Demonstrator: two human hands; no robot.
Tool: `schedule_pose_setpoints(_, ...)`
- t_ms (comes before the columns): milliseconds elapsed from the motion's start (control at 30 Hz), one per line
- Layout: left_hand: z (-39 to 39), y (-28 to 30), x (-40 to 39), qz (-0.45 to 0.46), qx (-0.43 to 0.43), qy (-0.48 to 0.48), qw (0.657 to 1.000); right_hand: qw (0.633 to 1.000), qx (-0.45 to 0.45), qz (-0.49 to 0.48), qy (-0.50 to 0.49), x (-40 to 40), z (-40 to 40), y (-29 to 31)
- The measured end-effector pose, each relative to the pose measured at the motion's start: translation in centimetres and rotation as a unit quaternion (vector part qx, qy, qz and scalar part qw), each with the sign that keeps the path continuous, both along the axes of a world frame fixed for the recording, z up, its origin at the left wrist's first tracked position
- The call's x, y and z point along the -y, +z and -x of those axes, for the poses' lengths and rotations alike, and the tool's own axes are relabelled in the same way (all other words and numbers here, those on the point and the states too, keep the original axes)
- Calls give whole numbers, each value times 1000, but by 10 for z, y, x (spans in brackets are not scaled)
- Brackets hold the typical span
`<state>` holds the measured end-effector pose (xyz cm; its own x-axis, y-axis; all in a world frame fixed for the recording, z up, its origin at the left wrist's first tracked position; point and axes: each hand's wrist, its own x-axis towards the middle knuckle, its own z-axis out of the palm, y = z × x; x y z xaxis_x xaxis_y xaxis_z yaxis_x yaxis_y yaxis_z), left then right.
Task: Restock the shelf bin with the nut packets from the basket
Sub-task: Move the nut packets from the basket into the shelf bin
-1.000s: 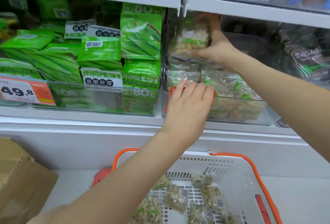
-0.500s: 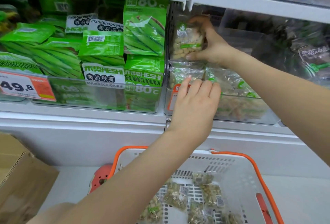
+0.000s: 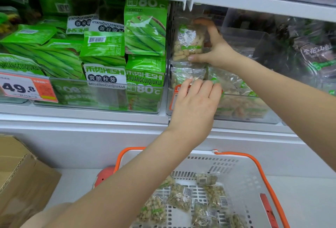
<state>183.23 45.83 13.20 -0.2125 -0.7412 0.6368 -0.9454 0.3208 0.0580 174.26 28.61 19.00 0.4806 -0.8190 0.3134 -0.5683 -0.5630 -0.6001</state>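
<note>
Right hand: I see my right hand [image 3: 216, 49] inside the clear shelf bin [image 3: 254, 117], thumb below and fingers above, pinching an upright nut packet [image 3: 187, 42] at the bin's left wall, above the stacked packets.
Left hand: my left hand [image 3: 195, 106] lies with straight fingers over the bin's front rim, fingertips touching a packet in the bin [image 3: 187, 76]; it grips nothing.
Shelf bin: transparent, at the shelf's front edge, holding clear packets of pale nuts with green print piled toward its front wall; an orange-and-white tag [image 3: 175, 98] on the front wall is mostly hidden by my left hand, its writing unreadable.
Basket: white basket [image 3: 241, 177] with orange handles below the shelf, several nut packets loose [image 3: 180, 198] on its slotted floor, some showing barcodes.
Neighbouring bin: to the left, a clear bin of green okra-snack bags [image 3: 145, 33] printed "HESHI", "SHUANGCUIQIUKUI" and "80°C".
Price tag: on that bin's front, near the shelf's left edge, a price tag [image 3: 27, 88] reading "49.8".
Cardboard box: a brown cardboard box [image 3: 21, 178] at the lower left, beside the basket.
</note>
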Motion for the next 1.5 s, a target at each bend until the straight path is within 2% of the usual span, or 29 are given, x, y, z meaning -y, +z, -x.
schedule_pose_setpoints(100, -5, 1, -2, 1, -10, -25, 1000, 999, -17, 11, -41, -6, 6, 6)
schedule_pose_setpoints(200, -10, 3, -10, 15, -24, -55, 998, 994, -29, 70, -79, -24, 23, 11)
schedule_pose_setpoints(367, -16, -8, -31, 67, -11, -87, 994, 975, 34, 194, -103, -90, 69, -9)
schedule_pose_setpoints(433, -19, -19, -39, 11, -8, -98, 995, 968, 73, 215, -110, -128, 84, -29)
schedule_pose_setpoints(500, -20, -34, -48, -120, -49, -107, 986, 966, 98, 205, -123, -165, 100, -66)
schedule_pose_setpoints(600, -18, -67, -62, -261, -129, -81, 953, 980, 95, 88, -152, -216, 120, -135)
schedule_pose_setpoints(700, -17, -117, -80, -370, -145, -34, 917, 979, 5, -103, -173, -252, 138, -206)
schedule_pose_setpoints(800, -30, -177, -104, -478, -169, 50, 860, 942, -98, -257, -194, -279, 154, -264)
schedule_pose_setpoints(933, -50, -244, -129, -573, -97, 142, 801, 856, -185, -448, -180, -295, 171, -318)
schedule_pose_setpoints(1033, -58, -279, -132, -596, -120, 204, 767, 819, -220, -494, -192, -290, 173, -341)
schedule_pose_setpoints(1233, -66, -338, -134, -616, -164, 301, 709, 746, -214, -568, -275, -290, 151, -381)
schedule_pose_setpoints(1333, -63, -355, -132, -620, -232, 306, 684, 730, -200, -569, -322, -292, 145, -391)
schedule_pose_setpoints(1433, -59, -363, -130, -609, -256, 345, 667, 717, -174, -577, -351, -294, 144, -390)
schedule_pose_setpoints(1500, -52, -359, -130, -610, -267, 338, 665, 716, -162, -580, -353, -295, 145, -388)
